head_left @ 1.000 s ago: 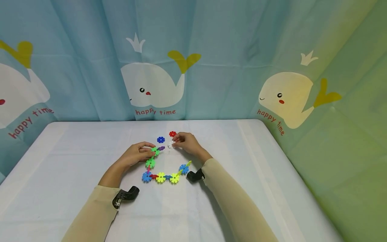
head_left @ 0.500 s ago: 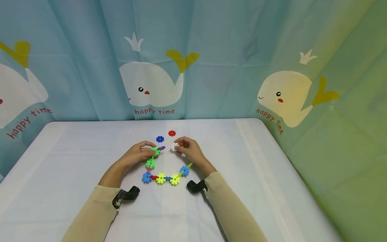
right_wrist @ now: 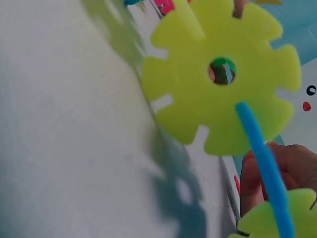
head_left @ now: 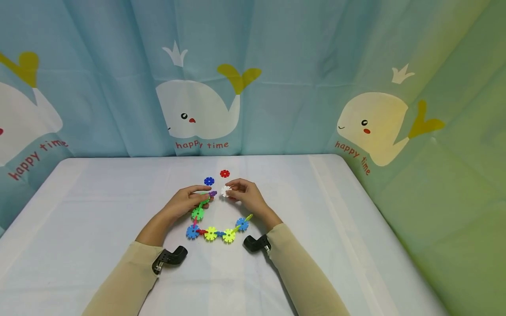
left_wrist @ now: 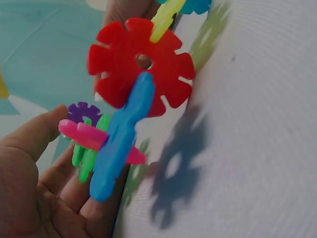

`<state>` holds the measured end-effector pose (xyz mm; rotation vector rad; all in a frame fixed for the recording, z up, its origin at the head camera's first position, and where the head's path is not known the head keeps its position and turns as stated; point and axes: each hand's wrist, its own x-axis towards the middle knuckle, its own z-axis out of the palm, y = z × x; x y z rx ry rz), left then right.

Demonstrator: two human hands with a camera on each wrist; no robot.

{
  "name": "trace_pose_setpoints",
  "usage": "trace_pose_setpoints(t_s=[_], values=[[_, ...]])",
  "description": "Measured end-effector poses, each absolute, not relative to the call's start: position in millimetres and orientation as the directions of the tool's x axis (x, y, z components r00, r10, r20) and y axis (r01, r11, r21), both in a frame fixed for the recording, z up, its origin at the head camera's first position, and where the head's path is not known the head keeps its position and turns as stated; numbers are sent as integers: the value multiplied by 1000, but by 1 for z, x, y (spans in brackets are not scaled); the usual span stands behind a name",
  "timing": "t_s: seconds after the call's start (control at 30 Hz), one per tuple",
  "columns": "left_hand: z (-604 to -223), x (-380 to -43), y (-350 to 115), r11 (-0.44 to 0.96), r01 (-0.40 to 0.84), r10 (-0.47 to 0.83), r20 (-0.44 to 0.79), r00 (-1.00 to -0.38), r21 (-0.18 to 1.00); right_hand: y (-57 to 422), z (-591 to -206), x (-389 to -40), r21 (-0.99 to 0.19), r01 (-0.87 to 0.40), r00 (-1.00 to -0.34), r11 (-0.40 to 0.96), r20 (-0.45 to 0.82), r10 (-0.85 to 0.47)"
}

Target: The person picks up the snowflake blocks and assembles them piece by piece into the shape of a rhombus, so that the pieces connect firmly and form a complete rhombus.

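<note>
My left hand [head_left: 189, 202] grips the upper left end of a chain of notched plastic discs, its fingertips at the purple notched disc [head_left: 213, 193]. In the left wrist view, the thumb [left_wrist: 42, 130] reaches that purple disc [left_wrist: 83, 113]. My right hand [head_left: 249, 196] pinches a white notched disc [head_left: 225, 191], apart from the purple one by a small gap. Green [head_left: 197, 213], blue [head_left: 192, 231] and yellow discs [head_left: 211, 233] form part of the chain, which bends round to a yellow disc [head_left: 249, 217] seen edge-on below my right hand.
A dark blue disc [head_left: 209, 181] and a red disc [head_left: 224, 174] lie loose beyond the hands. A pale cloth covers the table [head_left: 336, 263]. Behind it hangs a blue curtain [head_left: 292, 114] with whale prints. Each sleeve carries a black wrist camera [head_left: 174, 256].
The left hand's fingertips have slid from the green disc up to the purple one. The right hand has picked up the white disc, drawn it slightly nearer, then brought it leftward.
</note>
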<state>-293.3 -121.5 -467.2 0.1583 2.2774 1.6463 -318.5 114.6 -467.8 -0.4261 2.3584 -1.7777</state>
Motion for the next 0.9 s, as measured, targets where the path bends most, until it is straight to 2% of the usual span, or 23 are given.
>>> trace_pose_setpoints(t_s=[0.4,0.9], values=[[-469,-292,-118,310,-49,251,-131,-959,949,110,-466,-319,-954,-157,-949,256,75,-305],[-468,-292,-115,318,-49,277,-142,-950,947,106,-465,-319,-962,-143,-944,233,62,-324]])
